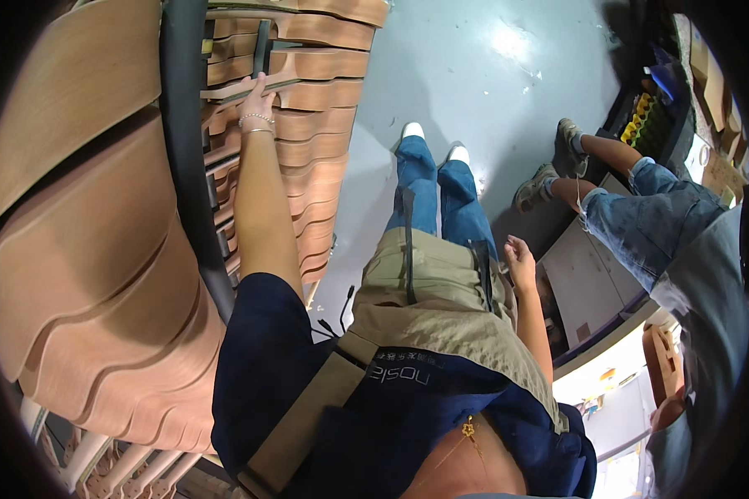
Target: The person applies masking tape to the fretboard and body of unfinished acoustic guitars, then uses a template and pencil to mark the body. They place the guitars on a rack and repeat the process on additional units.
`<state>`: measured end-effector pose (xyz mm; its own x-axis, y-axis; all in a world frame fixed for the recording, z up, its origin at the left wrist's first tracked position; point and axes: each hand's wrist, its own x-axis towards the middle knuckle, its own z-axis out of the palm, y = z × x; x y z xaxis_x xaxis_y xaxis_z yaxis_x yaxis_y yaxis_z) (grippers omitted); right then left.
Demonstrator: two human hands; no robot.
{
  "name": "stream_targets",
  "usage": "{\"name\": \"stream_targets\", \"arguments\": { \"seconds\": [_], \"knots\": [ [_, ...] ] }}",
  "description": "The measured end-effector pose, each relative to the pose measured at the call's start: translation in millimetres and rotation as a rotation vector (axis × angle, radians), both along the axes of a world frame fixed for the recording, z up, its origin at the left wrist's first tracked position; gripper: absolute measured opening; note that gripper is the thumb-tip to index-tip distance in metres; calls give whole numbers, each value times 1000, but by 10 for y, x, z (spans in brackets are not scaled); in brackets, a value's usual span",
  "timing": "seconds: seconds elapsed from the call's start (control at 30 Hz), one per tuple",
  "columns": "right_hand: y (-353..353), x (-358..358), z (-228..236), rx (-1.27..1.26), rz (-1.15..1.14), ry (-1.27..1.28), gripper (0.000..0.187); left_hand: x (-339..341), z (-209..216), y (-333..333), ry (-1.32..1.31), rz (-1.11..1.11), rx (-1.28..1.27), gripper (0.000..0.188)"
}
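Observation:
On the left, my left arm reaches up to a rack of brown wooden pieces. My left hand (260, 101) is closed around a long, slim wooden piece (285, 76) with a flared end, shaped like a guitar neck. It lies across the rack among stacked wooden pieces (320, 125) with wavy edges. The fingertips are partly hidden by the wood. Beside my hip, my right hand (520, 263) hangs with loosely bent fingers apart, holding nothing.
A black padded post (193, 158) runs beside the rack, and large curved wooden pieces (83, 249) fill the far left. Close on the right, a co-worker in denim shorts (641, 220) stands by a cabinet (587, 283), one hand at a wooden piece (662, 362).

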<state>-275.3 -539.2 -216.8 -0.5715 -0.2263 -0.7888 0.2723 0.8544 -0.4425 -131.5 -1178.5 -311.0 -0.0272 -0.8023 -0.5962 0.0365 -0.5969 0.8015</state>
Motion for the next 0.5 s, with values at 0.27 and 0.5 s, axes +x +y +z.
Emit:
{"name": "stream_targets", "arguments": {
  "seconds": [0.27, 0.5],
  "knots": [
    [224, 184, -140, 57, -23, -89, 32, 51, -165, -730, 57, 175, 234, 32],
    [218, 215, -310, -8, -43, -124, 31, 29, -240, -512, -35, 92, 178, 27]
  ]
}}
